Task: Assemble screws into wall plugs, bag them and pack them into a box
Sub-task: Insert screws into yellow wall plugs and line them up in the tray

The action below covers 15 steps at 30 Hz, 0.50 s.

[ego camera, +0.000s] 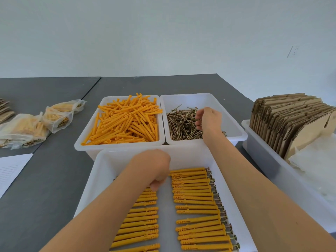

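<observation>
Here the screws (183,124) are lying heaped in the right-hand bin (234,124), beside the bin of orange plugs (125,120), probably for quick reach. The right hand (209,120) is dipping in, fingers curled, its catch hidden. The left hand (154,168), curled knuckles-up, is setting something unseen among the assembled rows (196,202) in the near tray (101,171).

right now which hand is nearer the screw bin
Right. The right hand is inside the screw bin, fingers curled over the screws. The left hand is nearer the person, over the front tray.
</observation>
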Available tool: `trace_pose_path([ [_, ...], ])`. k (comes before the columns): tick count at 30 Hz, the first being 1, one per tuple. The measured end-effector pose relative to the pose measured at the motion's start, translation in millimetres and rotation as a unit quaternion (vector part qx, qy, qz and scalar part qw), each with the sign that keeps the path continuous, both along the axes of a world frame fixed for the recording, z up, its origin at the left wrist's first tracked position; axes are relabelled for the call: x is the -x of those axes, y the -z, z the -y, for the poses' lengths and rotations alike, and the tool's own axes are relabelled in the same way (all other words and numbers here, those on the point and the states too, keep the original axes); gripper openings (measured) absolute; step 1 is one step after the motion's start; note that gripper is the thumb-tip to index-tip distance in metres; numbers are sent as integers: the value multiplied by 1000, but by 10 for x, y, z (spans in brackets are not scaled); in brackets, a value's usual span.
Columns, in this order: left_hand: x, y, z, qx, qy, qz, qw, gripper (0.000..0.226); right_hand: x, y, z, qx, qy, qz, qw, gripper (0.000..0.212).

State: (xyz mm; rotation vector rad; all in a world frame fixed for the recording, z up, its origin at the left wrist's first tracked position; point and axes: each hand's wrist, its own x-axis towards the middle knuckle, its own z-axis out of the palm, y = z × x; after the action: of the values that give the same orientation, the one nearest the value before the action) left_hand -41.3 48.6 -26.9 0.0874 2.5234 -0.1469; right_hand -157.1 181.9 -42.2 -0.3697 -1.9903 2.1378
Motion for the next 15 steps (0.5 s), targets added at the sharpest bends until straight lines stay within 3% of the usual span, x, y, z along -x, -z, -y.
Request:
trace_pose_path([
  [5,69,180,-46,12,33,3,999,20,6,1,-6,-1,-6,0,1000,35],
  [7,98,246,-74,20,47,-6,999,7,11,3,-3,1,-8,3,1000,35],
  [11,143,348,-50,-15,41,3,999,22,16,9,-4,-2,-11,9,1000,33],
  [15,132,382,-53,13,55,-50,997,18,17,8,-8,0,-16,11,1000,33],
])
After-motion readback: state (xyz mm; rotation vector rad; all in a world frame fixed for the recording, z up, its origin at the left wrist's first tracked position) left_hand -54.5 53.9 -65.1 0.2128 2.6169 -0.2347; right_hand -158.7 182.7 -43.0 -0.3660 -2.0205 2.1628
